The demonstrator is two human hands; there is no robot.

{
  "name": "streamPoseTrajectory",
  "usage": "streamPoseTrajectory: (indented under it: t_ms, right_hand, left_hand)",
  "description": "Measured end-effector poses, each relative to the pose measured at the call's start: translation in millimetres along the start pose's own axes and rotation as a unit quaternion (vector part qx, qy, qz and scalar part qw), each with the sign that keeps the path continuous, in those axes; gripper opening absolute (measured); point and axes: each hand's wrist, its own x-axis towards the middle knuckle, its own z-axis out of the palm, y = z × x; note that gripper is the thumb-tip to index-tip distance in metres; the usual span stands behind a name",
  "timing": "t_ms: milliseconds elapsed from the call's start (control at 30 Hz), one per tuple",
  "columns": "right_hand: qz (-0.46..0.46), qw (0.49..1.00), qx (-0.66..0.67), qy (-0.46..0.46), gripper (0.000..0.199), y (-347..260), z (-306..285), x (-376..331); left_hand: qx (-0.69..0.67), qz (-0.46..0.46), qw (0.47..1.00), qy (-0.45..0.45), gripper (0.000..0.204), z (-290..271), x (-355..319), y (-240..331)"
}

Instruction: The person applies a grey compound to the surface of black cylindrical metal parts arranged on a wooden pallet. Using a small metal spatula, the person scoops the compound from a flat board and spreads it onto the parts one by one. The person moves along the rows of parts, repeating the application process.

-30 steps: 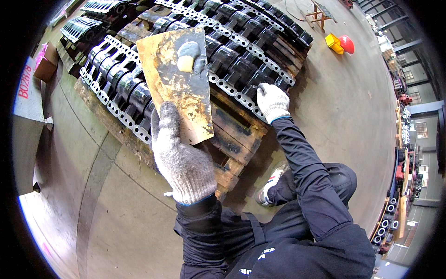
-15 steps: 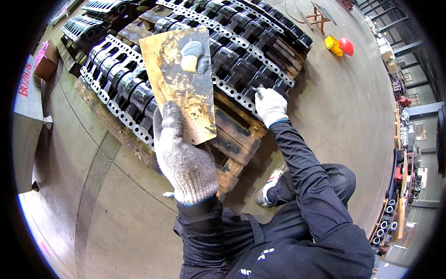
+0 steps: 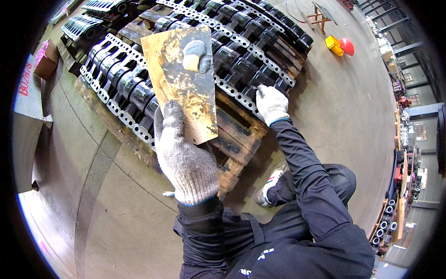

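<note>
From the head camera I look down at my two gloved hands over a wooden pallet (image 3: 232, 139) that lies on the concrete floor (image 3: 116, 223).

My left hand (image 3: 186, 158), in a grey knit glove, is closed around the near end of a flat board (image 3: 183, 83). The board is rusty brown and smeared. It tilts away from me, over the near left part of the pallet. On its far end sit a lump of grey putty (image 3: 197, 49) and a smaller cream lump (image 3: 190, 62), touching each other.

My right hand (image 3: 271, 103), in a white glove, is further to the right. Its fingers (image 3: 261, 90) are bent down on the edge of a row of black metal parts (image 3: 241, 65) with pale perforated strips, stacked on the pallet. I cannot tell if these fingers hold a small tool, because the glove hides it.

Far to the right, on the floor, a yellow container (image 3: 332, 44) and a red helmet (image 3: 346, 45) lie just beside each other. My shoe (image 3: 269, 186) stands near the pallet corner.
</note>
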Motion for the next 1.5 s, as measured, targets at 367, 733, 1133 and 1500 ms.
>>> streamPoseTrajectory:
  t_ms: [367, 733, 1133, 1500]
  right_hand:
    - [-0.019, 0.999, 0.011, 0.030, 0.019, -3.1, 2.0, -4.2]
    - [-0.015, 1.000, -0.018, -0.020, 0.020, -13.2, 2.3, -7.2]
    - [-0.011, 0.999, -0.035, -0.032, 0.035, -15.9, 5.3, -17.6]
    - [0.037, 0.989, -0.029, -0.142, 0.066, -35.2, 6.6, -26.3]
  left_hand:
    - [-0.022, -0.011, 1.000, 0.013, 0.044, 1.9, 1.4, 2.0]
    - [-0.008, -0.003, 1.000, 0.003, 0.043, 3.9, -1.3, 5.6]
    - [-0.038, -0.016, 0.999, 0.002, 0.041, 6.3, -1.7, 3.8]
    - [-0.005, -0.017, 1.000, 0.022, 0.044, 5.3, -3.2, 0.7]
